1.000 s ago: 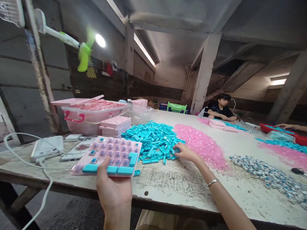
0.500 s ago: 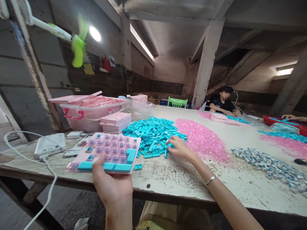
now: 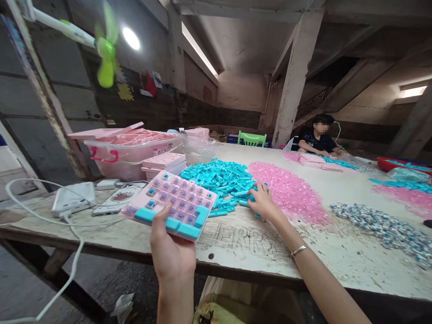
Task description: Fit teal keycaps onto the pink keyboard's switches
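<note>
The left hand [image 3: 172, 254] grips the near edge of a pink plastic keypad board [image 3: 170, 204], held just above the near left part of the worn white table [image 3: 243, 252]. Most sockets carry purple switches; teal caps sit along the near row and right side, while a few spots look unfilled. To its right, the right hand [image 3: 263, 203] rests with fingers curled in the heap of loose teal plastic keycaps [image 3: 219, 177]; whether it pinches one, I cannot tell. A pile of pink keycaps [image 3: 286, 191] lies just right of that.

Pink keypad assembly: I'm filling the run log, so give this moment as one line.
left hand: holds pink keypad | right hand: in teal keycap pile | table: pink keycap pile beside
</note>
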Demonstrator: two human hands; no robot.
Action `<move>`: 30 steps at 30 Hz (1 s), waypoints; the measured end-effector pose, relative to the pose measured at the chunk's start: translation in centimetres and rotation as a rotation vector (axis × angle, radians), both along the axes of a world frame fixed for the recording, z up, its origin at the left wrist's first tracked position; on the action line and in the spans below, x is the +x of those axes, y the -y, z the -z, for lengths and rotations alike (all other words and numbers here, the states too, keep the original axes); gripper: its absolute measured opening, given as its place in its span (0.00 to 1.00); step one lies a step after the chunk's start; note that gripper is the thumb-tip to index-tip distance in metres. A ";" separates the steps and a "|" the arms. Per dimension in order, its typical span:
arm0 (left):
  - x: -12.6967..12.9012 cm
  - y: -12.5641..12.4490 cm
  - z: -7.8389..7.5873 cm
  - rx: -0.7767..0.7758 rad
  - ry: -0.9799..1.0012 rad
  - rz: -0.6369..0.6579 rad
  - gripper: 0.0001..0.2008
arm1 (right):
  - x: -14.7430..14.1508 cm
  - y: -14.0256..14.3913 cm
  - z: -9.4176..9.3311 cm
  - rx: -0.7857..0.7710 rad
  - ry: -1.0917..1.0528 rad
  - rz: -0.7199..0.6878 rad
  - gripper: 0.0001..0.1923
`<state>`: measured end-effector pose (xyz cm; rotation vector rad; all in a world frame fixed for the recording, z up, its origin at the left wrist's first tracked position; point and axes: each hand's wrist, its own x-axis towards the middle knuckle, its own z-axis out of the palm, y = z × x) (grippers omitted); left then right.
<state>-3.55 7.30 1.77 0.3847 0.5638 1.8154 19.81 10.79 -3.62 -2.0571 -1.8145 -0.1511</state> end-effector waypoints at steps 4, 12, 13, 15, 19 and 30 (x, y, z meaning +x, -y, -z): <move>0.8 0.2 0.0 0.028 -0.023 -0.011 0.16 | -1.9 -0.3 0.4 0.008 0.032 -0.083 0.12; 1.1 0.3 0.6 0.012 -0.070 -0.061 0.16 | -3.2 -0.2 0.5 -0.033 0.046 -0.248 0.08; 0.9 0.3 0.7 0.014 -0.076 -0.073 0.18 | -3.0 -0.1 0.4 -0.031 0.037 -0.258 0.08; 0.7 0.2 0.8 0.025 -0.085 -0.084 0.23 | -2.5 -0.1 0.1 -0.017 0.011 -0.277 0.07; 0.5 0.0 0.7 0.027 -0.086 -0.068 0.25 | -1.6 -0.2 -0.5 0.047 -0.075 -0.321 0.07; 0.3 0.0 0.5 -0.009 -0.048 -0.037 0.21 | -1.3 -0.2 -1.4 0.252 -0.567 -0.313 0.14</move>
